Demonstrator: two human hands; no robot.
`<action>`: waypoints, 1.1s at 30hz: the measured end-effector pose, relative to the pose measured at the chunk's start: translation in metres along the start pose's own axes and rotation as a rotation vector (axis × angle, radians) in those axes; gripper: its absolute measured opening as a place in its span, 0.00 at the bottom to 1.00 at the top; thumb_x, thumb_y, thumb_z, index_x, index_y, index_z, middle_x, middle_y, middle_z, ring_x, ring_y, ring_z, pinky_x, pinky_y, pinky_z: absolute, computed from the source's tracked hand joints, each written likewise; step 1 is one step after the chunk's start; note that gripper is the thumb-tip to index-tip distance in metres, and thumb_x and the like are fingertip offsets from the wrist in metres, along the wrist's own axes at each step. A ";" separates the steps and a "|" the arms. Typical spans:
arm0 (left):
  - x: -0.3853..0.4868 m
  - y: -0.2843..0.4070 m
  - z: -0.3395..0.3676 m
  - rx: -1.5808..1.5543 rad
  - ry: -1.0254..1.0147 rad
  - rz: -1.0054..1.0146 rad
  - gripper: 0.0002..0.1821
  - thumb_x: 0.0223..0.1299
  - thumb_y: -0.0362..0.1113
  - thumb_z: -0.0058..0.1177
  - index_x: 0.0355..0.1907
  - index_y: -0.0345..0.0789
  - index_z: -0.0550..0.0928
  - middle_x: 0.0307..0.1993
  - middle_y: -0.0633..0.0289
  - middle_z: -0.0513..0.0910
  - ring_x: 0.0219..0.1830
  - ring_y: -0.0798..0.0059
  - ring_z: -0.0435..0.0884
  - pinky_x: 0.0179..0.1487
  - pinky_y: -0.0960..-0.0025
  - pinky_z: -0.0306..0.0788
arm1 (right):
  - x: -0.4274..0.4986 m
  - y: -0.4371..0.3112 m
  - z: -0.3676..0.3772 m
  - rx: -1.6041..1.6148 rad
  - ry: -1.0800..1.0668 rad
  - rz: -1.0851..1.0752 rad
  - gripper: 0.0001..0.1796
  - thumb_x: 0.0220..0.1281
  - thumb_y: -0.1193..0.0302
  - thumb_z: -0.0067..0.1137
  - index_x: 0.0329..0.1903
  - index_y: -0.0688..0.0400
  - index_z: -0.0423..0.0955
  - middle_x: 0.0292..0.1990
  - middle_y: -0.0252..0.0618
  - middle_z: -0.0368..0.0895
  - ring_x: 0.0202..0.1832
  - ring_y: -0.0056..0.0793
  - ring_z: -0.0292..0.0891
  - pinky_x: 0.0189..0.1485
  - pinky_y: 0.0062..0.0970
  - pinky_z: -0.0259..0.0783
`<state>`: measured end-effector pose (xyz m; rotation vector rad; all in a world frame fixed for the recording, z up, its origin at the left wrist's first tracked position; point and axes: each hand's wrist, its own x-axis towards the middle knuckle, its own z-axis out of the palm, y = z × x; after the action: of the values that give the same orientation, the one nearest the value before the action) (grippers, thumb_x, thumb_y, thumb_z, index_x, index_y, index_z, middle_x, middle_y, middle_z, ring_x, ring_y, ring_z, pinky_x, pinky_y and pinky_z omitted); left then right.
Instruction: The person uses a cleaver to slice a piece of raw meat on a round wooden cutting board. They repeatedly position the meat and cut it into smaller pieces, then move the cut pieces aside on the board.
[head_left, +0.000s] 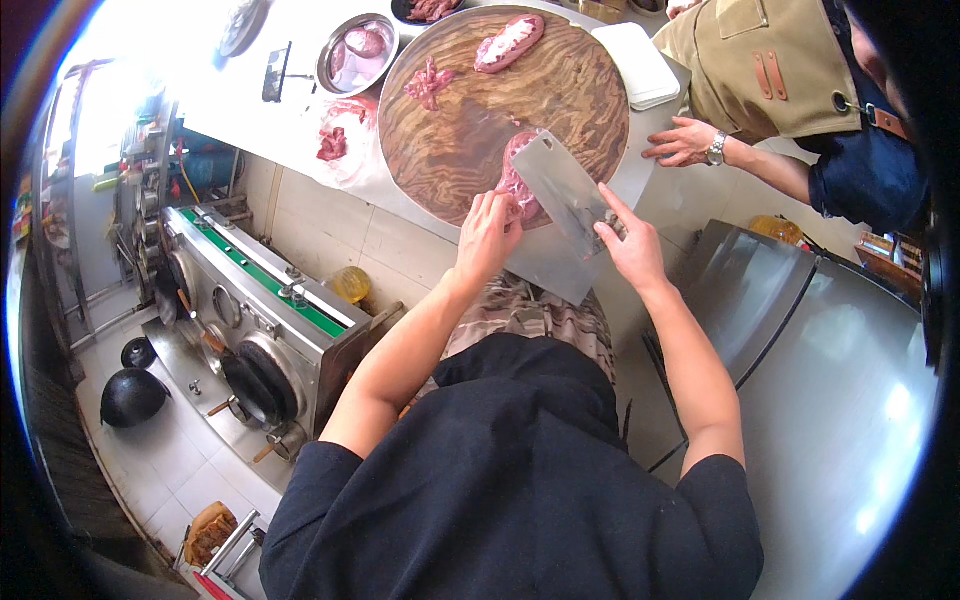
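A round wooden chopping board (457, 161) lies before me on the table. Near its front edge rests a halved kidney (513, 161), with pink and white flesh facing up. My left hand (489, 229) bends over the near end of this piece, its fingertips pinching there. A broad metal cleaver (559, 180) is in my right hand (632, 244). Its blade slants up to the left and covers part of the kidney's right side. Farther back on the board are another halved kidney (511, 43), with a white core, and a small heap of trimmed scraps (429, 84).
A metal bowl (322, 71) holds whole kidneys beside the board; a dark bowl (396, 10) of cut meat stands behind. More scraps (332, 144) lie on the table at left. White trays (637, 64) and a co-worker's hand (686, 142) are at right, near a metal cabinet (832, 360).
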<state>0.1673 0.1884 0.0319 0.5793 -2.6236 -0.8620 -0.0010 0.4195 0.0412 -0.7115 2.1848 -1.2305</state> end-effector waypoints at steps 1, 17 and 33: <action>0.003 -0.001 0.001 0.012 -0.018 -0.006 0.16 0.53 0.24 0.68 0.46 0.35 0.85 0.47 0.53 0.84 0.53 0.50 0.83 0.58 0.53 0.80 | 0.000 -0.001 0.003 -0.006 -0.014 0.020 0.38 0.72 0.66 0.71 0.82 0.33 0.73 0.31 0.50 0.82 0.30 0.37 0.76 0.45 0.37 0.79; -0.005 -0.015 -0.002 0.017 -0.078 -0.041 0.15 0.50 0.27 0.70 0.43 0.35 0.86 0.39 0.54 0.84 0.47 0.51 0.85 0.53 0.52 0.81 | 0.020 -0.021 0.045 -0.013 -0.099 0.203 0.38 0.71 0.67 0.71 0.82 0.35 0.72 0.59 0.58 0.89 0.53 0.53 0.90 0.59 0.42 0.81; -0.014 -0.013 -0.007 -0.007 -0.043 -0.106 0.13 0.54 0.30 0.70 0.44 0.36 0.88 0.41 0.53 0.86 0.48 0.49 0.86 0.55 0.51 0.81 | 0.018 -0.028 0.068 0.001 -0.001 0.038 0.38 0.72 0.67 0.70 0.83 0.38 0.72 0.60 0.56 0.89 0.60 0.59 0.86 0.61 0.47 0.82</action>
<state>0.1861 0.1816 0.0268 0.7115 -2.6469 -0.9251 0.0363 0.3548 0.0320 -0.6667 2.1870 -1.2123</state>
